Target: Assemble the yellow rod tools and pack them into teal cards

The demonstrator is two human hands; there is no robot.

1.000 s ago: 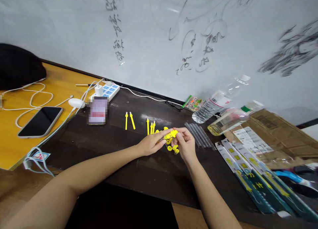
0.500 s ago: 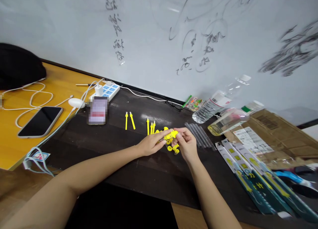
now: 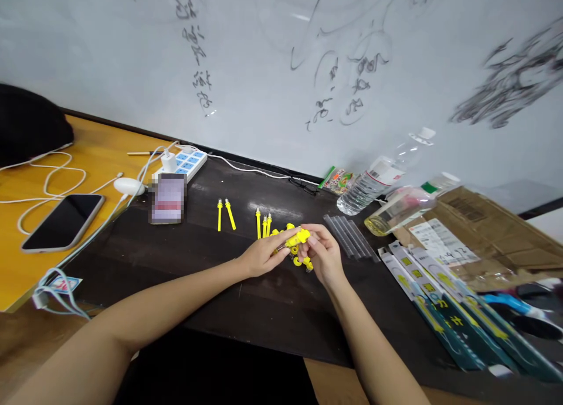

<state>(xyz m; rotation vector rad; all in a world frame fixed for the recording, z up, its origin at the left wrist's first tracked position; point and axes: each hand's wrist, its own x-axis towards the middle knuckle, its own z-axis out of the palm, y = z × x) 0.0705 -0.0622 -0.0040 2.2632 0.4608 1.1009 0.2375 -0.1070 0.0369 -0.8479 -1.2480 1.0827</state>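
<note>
Both hands meet over the middle of the dark surface (image 3: 264, 311), and each grip is pinched shut on the same small yellow plastic part (image 3: 299, 237): the left hand (image 3: 263, 257) comes in from 8 o'clock with thumb and fingers closed on its left end, where a short metal spring or pin seems to stick out, while the right hand (image 3: 323, 255) comes in from 5 o'clock and nips its right end between fingertips. That part is held just above the surface, over a loose cluster of yellow rings and caps (image 3: 301, 261) lying right beneath the hands. Just at 10 o'clock from the hands lie three yellow pen tips (image 3: 263, 224) close together, and further at 9 to 10 o'clock a separate pair of yellow pen tips (image 3: 224, 213). At 2 o'clock from the hands sits a row of clear plastic tubes (image 3: 349, 236), and beyond them two clear bottles (image 3: 382, 179) lie on their sides by the whiteboard (image 3: 281, 71). Packaged refills (image 3: 444, 311) fan out at 4 o'clock, with a cardboard box (image 3: 492, 229) behind. Well away at 9 o'clock are a power strip (image 3: 187, 162), a phone (image 3: 64, 220) face up on the orange table (image 3: 26, 264), and white cables (image 3: 53, 182).
</note>
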